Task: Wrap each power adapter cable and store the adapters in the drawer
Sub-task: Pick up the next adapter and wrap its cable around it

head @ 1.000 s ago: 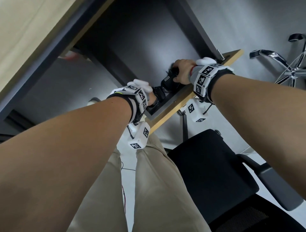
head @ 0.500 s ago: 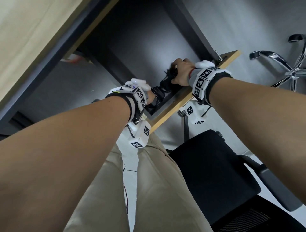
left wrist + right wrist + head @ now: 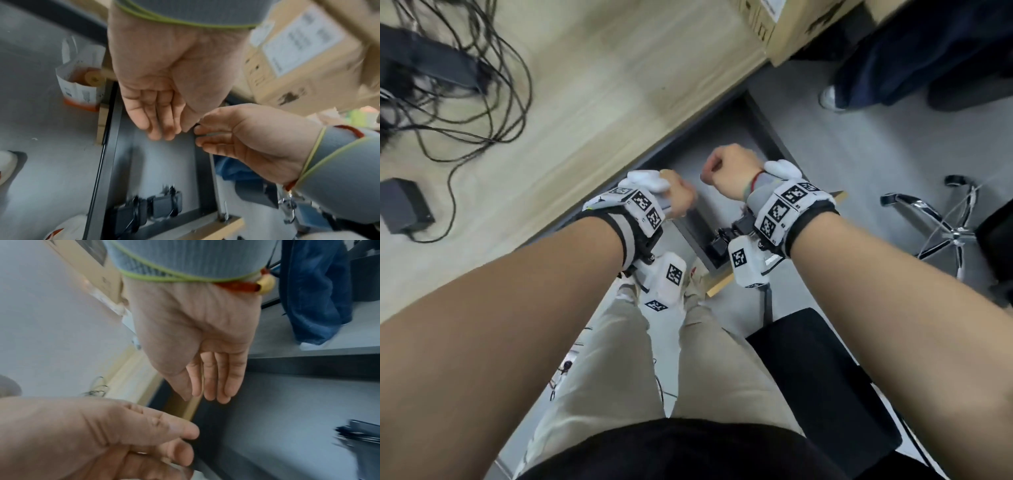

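Note:
Two black power adapters [image 3: 152,207] with cable wound round them lie side by side at the front end of the open grey drawer [image 3: 164,162]; in the head view they show as a dark lump [image 3: 717,245] beside my right wrist. My left hand [image 3: 678,198] and right hand [image 3: 726,168] hover close together above the drawer, both empty. The left hand's fingers [image 3: 162,128] hang relaxed, and the right hand's fingers [image 3: 216,386] are nearly straight. Two more adapters [image 3: 405,205] [image 3: 431,65] lie on the wooden desk [image 3: 619,85] among loose black cables [image 3: 482,102].
A cardboard box [image 3: 791,20] sits at the desk's far corner. Another person's legs in blue jeans [image 3: 893,68] stand beyond the drawer. A black office chair [image 3: 825,377] is by my right leg, and a chrome chair base [image 3: 945,222] is further right.
Both hands have let go of the adapters at the drawer's front and risen out of it, empty. The head view has swung up, so the desk top now shows.

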`<state>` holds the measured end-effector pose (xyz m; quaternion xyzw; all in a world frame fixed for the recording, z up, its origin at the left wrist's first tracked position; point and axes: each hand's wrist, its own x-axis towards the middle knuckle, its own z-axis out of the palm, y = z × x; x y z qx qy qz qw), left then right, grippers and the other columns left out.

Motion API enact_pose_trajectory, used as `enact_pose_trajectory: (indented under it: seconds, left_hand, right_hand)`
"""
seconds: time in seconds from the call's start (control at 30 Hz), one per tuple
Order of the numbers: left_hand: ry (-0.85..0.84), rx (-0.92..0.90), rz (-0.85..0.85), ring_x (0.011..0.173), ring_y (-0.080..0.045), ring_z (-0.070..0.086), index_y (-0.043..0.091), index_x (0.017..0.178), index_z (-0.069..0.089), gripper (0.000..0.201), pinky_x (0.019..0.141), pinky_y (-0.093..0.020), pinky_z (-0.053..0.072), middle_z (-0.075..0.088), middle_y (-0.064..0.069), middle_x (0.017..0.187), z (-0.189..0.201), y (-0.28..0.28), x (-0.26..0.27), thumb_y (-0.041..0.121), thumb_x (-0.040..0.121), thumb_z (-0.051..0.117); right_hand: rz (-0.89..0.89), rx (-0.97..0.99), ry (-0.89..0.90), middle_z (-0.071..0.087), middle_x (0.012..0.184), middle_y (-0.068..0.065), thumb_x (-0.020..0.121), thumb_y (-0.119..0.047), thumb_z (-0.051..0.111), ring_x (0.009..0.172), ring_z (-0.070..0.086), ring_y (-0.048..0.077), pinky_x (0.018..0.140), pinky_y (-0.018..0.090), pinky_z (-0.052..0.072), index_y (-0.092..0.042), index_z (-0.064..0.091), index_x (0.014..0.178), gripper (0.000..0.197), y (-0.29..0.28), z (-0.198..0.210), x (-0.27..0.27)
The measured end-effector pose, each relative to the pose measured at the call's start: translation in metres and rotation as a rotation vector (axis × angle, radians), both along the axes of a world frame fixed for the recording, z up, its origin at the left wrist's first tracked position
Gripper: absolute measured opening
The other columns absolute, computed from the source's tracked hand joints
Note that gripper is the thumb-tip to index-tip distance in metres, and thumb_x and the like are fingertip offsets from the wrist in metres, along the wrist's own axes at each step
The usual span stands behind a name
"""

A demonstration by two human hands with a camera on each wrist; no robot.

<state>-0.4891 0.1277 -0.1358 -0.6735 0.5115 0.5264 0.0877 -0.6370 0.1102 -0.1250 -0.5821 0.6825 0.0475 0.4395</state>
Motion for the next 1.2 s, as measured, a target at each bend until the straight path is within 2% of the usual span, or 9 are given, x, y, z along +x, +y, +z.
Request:
enact_pose_trajectory:
  seconds: [0.07,0.23,0.4,0.57,0.7,0.87,0.97,1.1,1.2]
  left_hand:
    - [0.065,-0.024,0.146,0.063,-0.018,0.059,0.013,0.080,0.061,0.016,0.070,-0.030,0.055,0.064,-0.005,0.076,0.038,-0.005,0.027,0.011,0.094,0.054]
    - [0.093,-0.100,0.358,0.059,-0.016,0.058,0.013,0.078,0.060,0.018,0.061,-0.027,0.052,0.063,-0.006,0.074,0.105,-0.018,0.104,0.008,0.094,0.054]
    - [0.072,-0.088,0.455,0.052,-0.017,0.051,0.011,0.075,0.059,0.022,0.043,-0.016,0.041,0.061,-0.008,0.073,0.149,-0.037,0.193,0.006,0.096,0.052]
    - [-0.101,-0.153,0.460,0.077,-0.026,0.062,0.011,0.094,0.072,0.018,0.081,-0.041,0.056,0.069,-0.011,0.087,0.152,-0.043,0.279,0.026,0.089,0.063]
    - [-0.147,-0.160,0.469,0.092,-0.024,0.062,0.004,0.115,0.067,0.032,0.077,-0.031,0.049,0.069,-0.016,0.116,0.146,-0.029,0.343,0.019,0.087,0.069]
    - [-0.383,0.034,0.187,0.112,-0.025,0.060,0.007,0.125,0.061,0.052,0.097,-0.032,0.047,0.063,-0.008,0.125,0.129,-0.017,0.392,0.048,0.093,0.058]
    - [-0.366,0.151,0.164,0.120,-0.026,0.054,0.002,0.129,0.050,0.056,0.097,-0.031,0.041,0.057,-0.011,0.128,0.119,-0.013,0.402,0.048,0.097,0.053]
    - [-0.399,0.078,0.209,0.091,-0.019,0.051,0.010,0.102,0.038,0.064,0.077,-0.028,0.039,0.046,-0.004,0.080,0.102,-0.014,0.417,0.066,0.083,0.061]
    - [-0.402,0.074,0.192,0.090,-0.024,0.054,-0.004,0.113,0.041,0.083,0.077,-0.029,0.042,0.050,-0.020,0.097,0.096,-0.010,0.414,0.068,0.079,0.064]
  right_hand:
    - [0.010,-0.045,-0.035,0.073,0.100,-0.004,0.084,-0.027,0.065,0.101,0.065,0.020,0.085,0.024,0.049,-0.026,0.069,0.086,0.004,-0.008,0.035,0.029]
    - [0.037,-0.106,-0.098,0.063,0.072,-0.007,0.082,-0.023,0.064,0.083,0.065,0.021,0.069,0.023,0.047,-0.025,0.061,0.072,0.010,-0.034,0.092,0.096]
    - [0.126,-0.130,-0.123,0.070,0.082,-0.001,0.083,-0.022,0.061,0.082,0.070,0.022,0.071,0.028,0.052,-0.026,0.056,0.068,0.016,-0.061,0.132,0.170]
    - [0.188,-0.131,-0.106,0.073,0.086,0.002,0.081,-0.027,0.058,0.083,0.071,0.025,0.079,0.037,0.058,-0.023,0.064,0.074,0.010,-0.079,0.141,0.246]
    - [0.190,-0.128,-0.111,0.074,0.079,0.005,0.083,-0.026,0.053,0.079,0.071,0.026,0.077,0.038,0.059,-0.015,0.069,0.082,0.020,-0.083,0.136,0.312]
    - [0.221,-0.036,-0.112,0.073,0.082,0.007,0.082,-0.019,0.056,0.086,0.070,0.029,0.083,0.040,0.058,-0.017,0.069,0.082,0.014,-0.077,0.113,0.361]
    - [0.225,0.007,-0.096,0.070,0.077,0.006,0.084,-0.015,0.055,0.087,0.071,0.030,0.082,0.037,0.058,-0.019,0.066,0.080,0.013,-0.074,0.107,0.379]
    - [0.185,0.052,-0.082,0.070,0.082,0.004,0.083,-0.017,0.056,0.086,0.071,0.026,0.084,0.037,0.059,-0.019,0.069,0.083,0.013,-0.070,0.104,0.395]
    - [0.178,0.041,-0.060,0.071,0.082,0.003,0.083,-0.018,0.055,0.083,0.071,0.025,0.082,0.037,0.059,-0.021,0.069,0.079,0.015,-0.069,0.104,0.398]
